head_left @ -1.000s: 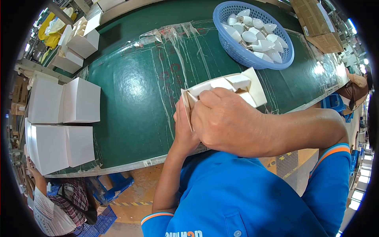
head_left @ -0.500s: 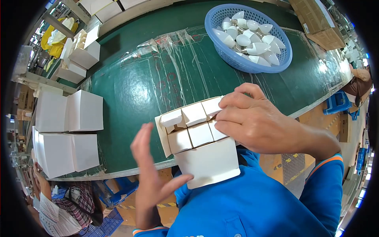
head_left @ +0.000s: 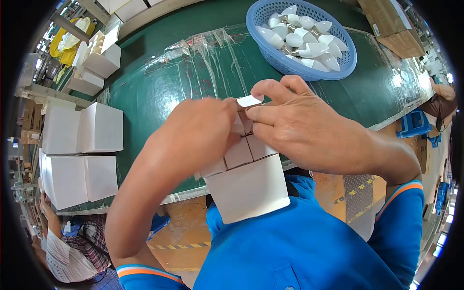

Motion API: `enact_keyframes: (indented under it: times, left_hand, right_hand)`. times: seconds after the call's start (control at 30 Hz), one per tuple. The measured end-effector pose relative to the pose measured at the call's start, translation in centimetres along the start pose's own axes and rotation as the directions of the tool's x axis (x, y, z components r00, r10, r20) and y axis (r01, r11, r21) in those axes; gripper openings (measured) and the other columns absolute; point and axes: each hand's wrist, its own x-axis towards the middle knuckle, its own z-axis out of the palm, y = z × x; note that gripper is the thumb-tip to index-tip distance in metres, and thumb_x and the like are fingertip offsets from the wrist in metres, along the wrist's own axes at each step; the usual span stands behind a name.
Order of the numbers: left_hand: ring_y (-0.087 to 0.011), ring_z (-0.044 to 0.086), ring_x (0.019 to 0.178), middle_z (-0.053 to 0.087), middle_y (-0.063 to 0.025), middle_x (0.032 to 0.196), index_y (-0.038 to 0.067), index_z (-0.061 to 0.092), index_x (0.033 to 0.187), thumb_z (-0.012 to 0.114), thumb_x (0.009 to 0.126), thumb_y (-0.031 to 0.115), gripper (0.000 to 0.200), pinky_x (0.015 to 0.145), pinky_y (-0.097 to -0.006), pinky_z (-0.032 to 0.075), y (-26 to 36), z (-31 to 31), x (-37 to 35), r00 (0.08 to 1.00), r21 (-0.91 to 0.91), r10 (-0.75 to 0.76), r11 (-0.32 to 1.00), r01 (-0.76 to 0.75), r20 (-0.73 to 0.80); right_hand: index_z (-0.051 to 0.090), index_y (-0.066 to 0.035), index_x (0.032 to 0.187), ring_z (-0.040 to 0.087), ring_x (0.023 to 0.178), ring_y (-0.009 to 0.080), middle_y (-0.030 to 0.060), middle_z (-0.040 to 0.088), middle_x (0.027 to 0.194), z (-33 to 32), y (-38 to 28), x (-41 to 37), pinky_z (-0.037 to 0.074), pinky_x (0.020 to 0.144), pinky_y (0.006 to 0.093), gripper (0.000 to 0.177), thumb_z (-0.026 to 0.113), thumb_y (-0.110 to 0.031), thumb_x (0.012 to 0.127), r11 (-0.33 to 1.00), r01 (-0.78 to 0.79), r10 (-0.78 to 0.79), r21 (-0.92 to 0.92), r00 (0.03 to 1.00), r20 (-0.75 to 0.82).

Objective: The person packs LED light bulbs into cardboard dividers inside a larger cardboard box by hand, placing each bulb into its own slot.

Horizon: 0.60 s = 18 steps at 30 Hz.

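An open white carton [head_left: 249, 188] rests against my body at the table edge, tilted, with small white boxes [head_left: 239, 153] in rows inside it. My right hand [head_left: 309, 128] is closed at the back row, thumb and fingers pinching a small box by its raised white flap [head_left: 250, 101]. Bent over the left part of the same rows is my left hand [head_left: 198, 133], its fingers curled in and touching the boxes beside that flap. Its fingertips are partly hidden, so what they grip cannot be made out. Both hands cover much of the back row.
A blue plastic basket [head_left: 257, 40] of white bulbs [head_left: 311, 50] stands on the green table [head_left: 145, 111]. White cartons [head_left: 101, 128] line the left side, and a brown cardboard box [head_left: 391, 29] is at back right. Another person [head_left: 72, 256] sits at lower left.
My left hand has come in from the left, beside the carton, onto the small boxes. My right hand has shifted slightly up and left, and a flap now stands up at its fingers.
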Motion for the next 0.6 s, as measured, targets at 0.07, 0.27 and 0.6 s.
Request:
enact_keyframes:
  times: [0.07, 0.27, 0.6]
  left_hand:
    - [-0.0345, 0.060, 0.075, 0.060, -0.0180, 0.079, -0.003, 0.059, 0.100, 0.066, 0.085, 0.017, 0.026, 0.069, -0.0414, 0.048, -1.6, 0.7, 0.8, 0.994, -0.136, 0.108, 0.985, -0.109, -0.010]
    - [-0.0296, 0.051, 0.063, 0.058, -0.0169, 0.072, -0.003, 0.058, 0.085, 0.059, 0.093, 0.020, 0.024, 0.061, -0.0374, 0.043, -2.8, 1.3, 0.5, 0.989, -0.580, -0.134, 0.811, 0.077, -0.056]
    - [-0.0263, 0.057, 0.074, 0.057, -0.0070, 0.075, 0.003, 0.058, 0.070, 0.071, 0.078, 0.021, 0.024, 0.062, -0.0376, 0.043, 1.7, 2.2, -2.8, 0.761, 0.233, 0.119, 0.972, 0.043, -0.637]
  right_hand:
    - [0.064, -0.001, 0.084, 0.049, 0.115, 0.0275, 0.0063, 0.062, 0.094, 0.3, 0.2, 0.2, 0.032, 0.102, 0.0462, 0.013, 0.057, -0.009, 0.077, 0.998, 0.041, -0.040, -0.048, 0.999, 0.014]
    - [0.067, -0.007, 0.080, 0.050, 0.113, 0.0227, -0.0005, 0.060, 0.084, 0.4, 1.2, -0.2, 0.019, 0.113, 0.0518, 0.009, 0.059, -0.009, 0.075, 0.980, 0.024, -0.055, -0.197, 0.986, -0.154]
    - [0.069, -0.006, 0.063, 0.052, 0.088, 0.0241, 0.0046, 0.061, 0.070, 1.2, 1.9, 1.9, 0.033, 0.093, 0.0425, 0.008, 0.062, -0.008, 0.067, 0.989, -0.008, -0.003, -0.148, 0.997, -0.075]
